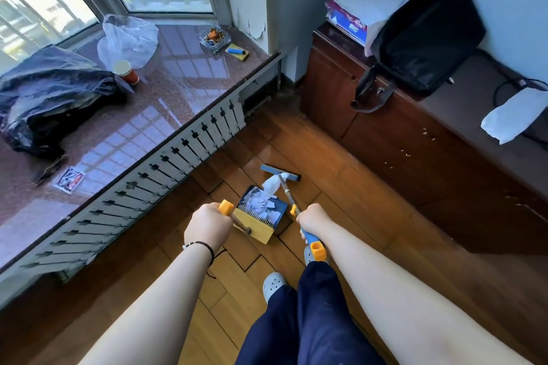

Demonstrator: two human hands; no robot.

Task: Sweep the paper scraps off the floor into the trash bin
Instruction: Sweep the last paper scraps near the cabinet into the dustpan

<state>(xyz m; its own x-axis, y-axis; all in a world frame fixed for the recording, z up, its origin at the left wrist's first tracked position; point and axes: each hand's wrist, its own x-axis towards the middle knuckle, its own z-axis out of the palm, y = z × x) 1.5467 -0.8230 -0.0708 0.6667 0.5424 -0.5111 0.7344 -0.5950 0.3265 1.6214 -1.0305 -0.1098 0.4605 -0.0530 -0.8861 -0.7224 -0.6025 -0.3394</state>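
**Mostly gathered: light scraps in the dustpan, one big piece at the broom**

Clearly the paper scraps (pixel 261 205) are featherweight and limp. They will flutter or slide out at any jolt or tilt, so my judgement is that the dustpan (pixel 258 216) must be kept level and moved slowly. Most scraps lie heaped inside it, on the wooden floor (pixel 341 187) just ahead of the person's feet. A larger crumpled piece (pixel 274 184) sits at the pan's far lip, touching the broom head (pixel 280 172), and looks not yet fully in.

Both tools are stiff, light plastic on thin metal shafts, best held near the top of the handles, as they are now.

The left hand (pixel 207 225) is clenched around the dustpan's handle just below its orange cap (pixel 226 206), knuckles up, forearm reaching forward. The right hand (pixel 313 221) wraps the broom handle (pixel 310 238) above the blue grip, with the shaft slanting down and away to the head beyond the pan.

No trash bin is in view.
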